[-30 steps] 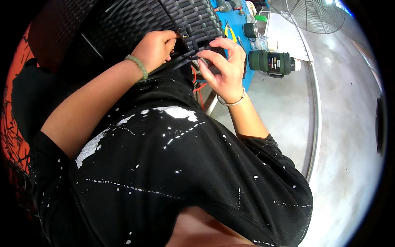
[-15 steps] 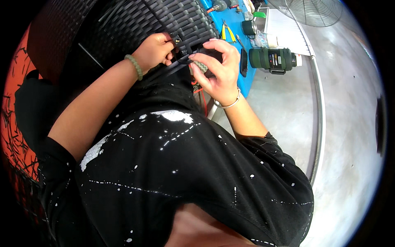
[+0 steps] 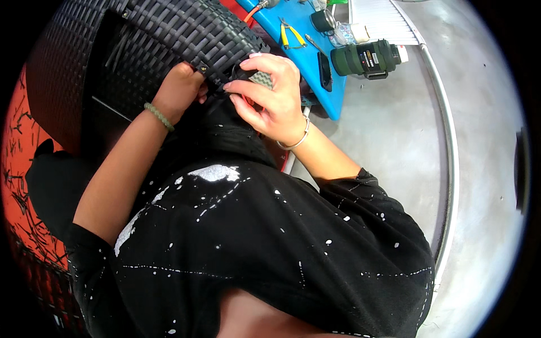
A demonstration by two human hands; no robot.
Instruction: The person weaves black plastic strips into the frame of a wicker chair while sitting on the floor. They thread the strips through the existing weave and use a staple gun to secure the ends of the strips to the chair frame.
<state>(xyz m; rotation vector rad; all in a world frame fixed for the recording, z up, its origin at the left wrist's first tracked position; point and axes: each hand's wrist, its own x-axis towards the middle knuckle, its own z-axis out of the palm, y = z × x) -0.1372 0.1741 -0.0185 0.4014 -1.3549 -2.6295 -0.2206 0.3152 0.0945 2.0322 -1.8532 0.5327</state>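
A black woven rattan piece (image 3: 189,28) lies in front of me at the upper left, its corner edge between my hands. My left hand (image 3: 178,93), with a green bead bracelet (image 3: 159,117) at its wrist, is closed against that edge beside a small metal fitting (image 3: 203,69). What its fingers hold is hidden. At the corner, the bent fingers of my right hand (image 3: 270,96) pinch a black rattan strip. Behind that hand shows a patch of grey-green patterned material (image 3: 261,79).
A blue table (image 3: 307,65) at upper right bears yellow-handled pliers (image 3: 292,35), a dark cup (image 3: 323,21) and a black phone-like object (image 3: 324,72). A large green flask (image 3: 366,58) lies by its edge. Orange sheeting (image 3: 28,197) with black scraps is at far left.
My view has shifted, so both hands and the rattan piece appear lower and further left. Both hands keep nearly the same grip at the corner. The fan has almost left the view.
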